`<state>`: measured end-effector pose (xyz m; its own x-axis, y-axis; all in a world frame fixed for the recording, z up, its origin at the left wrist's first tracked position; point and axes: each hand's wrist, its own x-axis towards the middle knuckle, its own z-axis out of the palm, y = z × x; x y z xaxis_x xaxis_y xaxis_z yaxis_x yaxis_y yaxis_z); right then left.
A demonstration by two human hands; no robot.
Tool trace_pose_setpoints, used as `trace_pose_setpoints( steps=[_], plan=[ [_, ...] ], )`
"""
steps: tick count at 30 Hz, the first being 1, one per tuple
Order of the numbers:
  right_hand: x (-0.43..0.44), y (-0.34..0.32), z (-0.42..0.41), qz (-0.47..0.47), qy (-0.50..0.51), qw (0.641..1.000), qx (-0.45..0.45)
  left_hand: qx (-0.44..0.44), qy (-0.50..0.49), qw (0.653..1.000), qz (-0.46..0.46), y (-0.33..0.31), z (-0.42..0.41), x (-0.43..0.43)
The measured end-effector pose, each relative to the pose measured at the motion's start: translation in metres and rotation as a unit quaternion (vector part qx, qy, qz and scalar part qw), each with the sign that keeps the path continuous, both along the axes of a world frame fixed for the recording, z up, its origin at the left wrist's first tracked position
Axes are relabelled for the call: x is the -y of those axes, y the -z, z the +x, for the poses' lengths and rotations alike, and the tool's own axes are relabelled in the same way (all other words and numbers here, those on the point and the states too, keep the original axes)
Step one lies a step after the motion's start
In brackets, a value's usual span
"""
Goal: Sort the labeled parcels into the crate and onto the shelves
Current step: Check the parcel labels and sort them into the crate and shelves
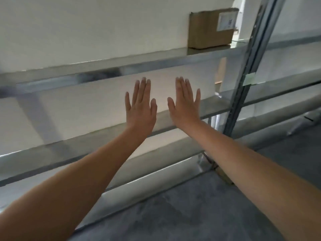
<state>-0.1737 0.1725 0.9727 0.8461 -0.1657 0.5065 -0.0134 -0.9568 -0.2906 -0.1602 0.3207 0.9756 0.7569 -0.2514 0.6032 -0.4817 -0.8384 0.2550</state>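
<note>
Bare left hand [141, 108] and right hand [186, 105] stretch forward, fingers spread flat, holding nothing.

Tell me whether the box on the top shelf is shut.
Shut. The cardboard box stands upright on the shelf; no flap is lifted, and its label faces out.

Two bare forearms, no sleeves visible to the frame edge. Left hand [141, 106] and right hand [186, 106]: no gloves, rings, watch or wristbands seen. Fingernails short and unpainted, as far as the blur allows.
</note>
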Motion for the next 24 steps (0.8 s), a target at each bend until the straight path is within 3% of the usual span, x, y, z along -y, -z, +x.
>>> trace_pose_setpoints(
  steps=[10, 14, 24],
  plan=[
    [0.22, 0.055, -0.096, 0.047, 0.226, 0.97, -0.073, -0.068, 0.191, 0.979, 0.027, 0.065, -0.024, 0.197],
    [0.255, 0.076, -0.114, 0.089, 0.285, 0.949, -0.097, -0.081, 0.246, 0.965, 0.046, 0.085, -0.018, 0.236],
    [0.317, 0.107, -0.101, 0.083, 0.388, 0.902, -0.169, -0.14, 0.339, 0.929, 0.054, 0.127, 0.059, 0.322]
  ],
)
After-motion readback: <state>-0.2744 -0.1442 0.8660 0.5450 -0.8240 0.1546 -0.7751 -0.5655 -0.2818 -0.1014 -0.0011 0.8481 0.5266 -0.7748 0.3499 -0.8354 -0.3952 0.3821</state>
